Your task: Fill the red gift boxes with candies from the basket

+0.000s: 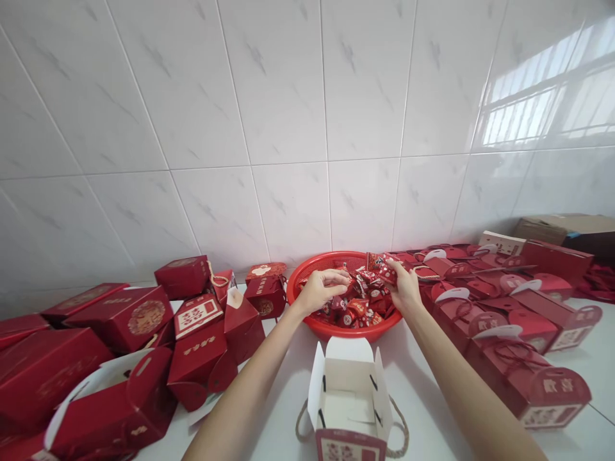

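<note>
A red plastic basket (312,328) stands against the wall, filled with red-wrapped candies (356,310). My right hand (404,287) is over its right side, fingers closed on a red candy packet with white dots (387,271). Over the basket's left side is my left hand (323,291), its fingers bent and slightly apart, close above the candies; nothing shows in them. Between my forearms, in front of the basket, an open gift box (352,442) stands with its white flaps up and rope handles at its sides. Its white inside shows no candy.
Red gift boxes (122,317) crowd the left of the white counter (283,410), some stacked and one open (115,403). More red boxes with rope handles (519,371) stand in rows on the right. A cardboard box (567,224) sits far right by the tiled wall (288,109).
</note>
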Demonstrator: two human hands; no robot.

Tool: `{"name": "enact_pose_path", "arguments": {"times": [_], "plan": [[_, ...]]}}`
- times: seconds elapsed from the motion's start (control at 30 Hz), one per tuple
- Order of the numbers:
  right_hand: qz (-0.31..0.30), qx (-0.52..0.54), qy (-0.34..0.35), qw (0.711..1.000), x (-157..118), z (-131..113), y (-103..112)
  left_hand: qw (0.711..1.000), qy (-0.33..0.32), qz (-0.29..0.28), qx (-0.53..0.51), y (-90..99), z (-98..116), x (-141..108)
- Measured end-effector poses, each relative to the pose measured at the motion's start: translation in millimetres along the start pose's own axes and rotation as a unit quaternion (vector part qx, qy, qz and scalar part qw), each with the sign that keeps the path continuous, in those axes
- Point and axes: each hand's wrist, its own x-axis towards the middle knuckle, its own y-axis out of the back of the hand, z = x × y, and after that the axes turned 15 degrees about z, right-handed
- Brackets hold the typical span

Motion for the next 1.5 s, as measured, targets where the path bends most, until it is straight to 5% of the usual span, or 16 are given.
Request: {"name": "enact_pose_path", "arguments": {"times": [0.17,0.4,0.57,0.73,0.93,1.23,1.37,1.5], "plan": [[0.006,-0.011,0.004,1.000,-5.7,-3.3,-1.3,0.988,0.030,-0.050,0.145,-2.6,3.4,-3.4],[-0.001,-0.027,0.009,1.000,-7.7,-4.4,-0.9,0.931,-0.060,-0.226,0.281,-23.3,0.5,1.9],[0.000,-0.030,0.006,1.000,-12.8,-7.8,-3.3,0.956,-0.051,-0.152,0.247,-20.6,-1.7,-1.9],[0.011,-0.027,-0.018,0.999,-21.3,-13.5,-7.7,0.991,-0.026,-0.086,0.100,-15.7,2.3,-5.5],[0.016,-0.022,-0.024,0.999,-26.6,-17.1,-9.7,0.998,-0.049,-0.017,0.026,-15.1,15.6,-14.0],[0.010,-0.039,-0.008,0.999,-19.5,-12.7,-7.1,0.996,-0.083,-0.011,0.022,-6.2,23.1,-34.0],[0.012,-0.040,-0.014,0.999,-20.9,-13.6,-7.3,0.995,-0.059,-0.074,0.016,11.8,51.1,-41.1],[0.006,-0.039,-0.012,0.999,-21.1,-13.6,-6.8,0.973,-0.020,-0.225,0.045,29.8,85.4,-52.5]]}}
